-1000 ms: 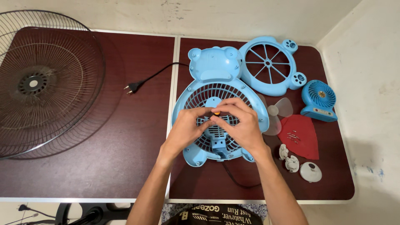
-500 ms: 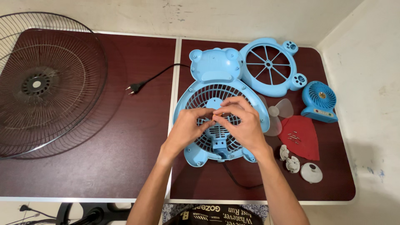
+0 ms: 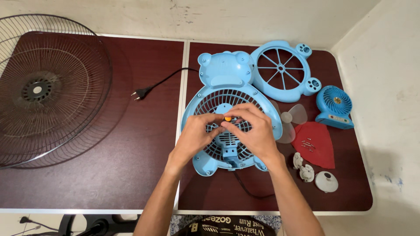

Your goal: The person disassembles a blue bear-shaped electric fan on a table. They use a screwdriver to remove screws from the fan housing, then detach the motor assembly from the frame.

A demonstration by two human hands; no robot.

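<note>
At the frame's centre both hands meet over the blue fan shell [image 3: 230, 126]: the left hand [image 3: 195, 135] and right hand [image 3: 256, 131] pinch their fingertips together on a small orange part [image 3: 227, 118] above the grille's hub. The fan looks well taken apart, with its front ring [image 3: 284, 70] at upper right, the clear blade [image 3: 291, 118], screws [image 3: 308, 143] on a red cloth [image 3: 316, 142] and white knobs [image 3: 304, 168] laid out right of it. The motor end seems the piece left in hand.
</note>
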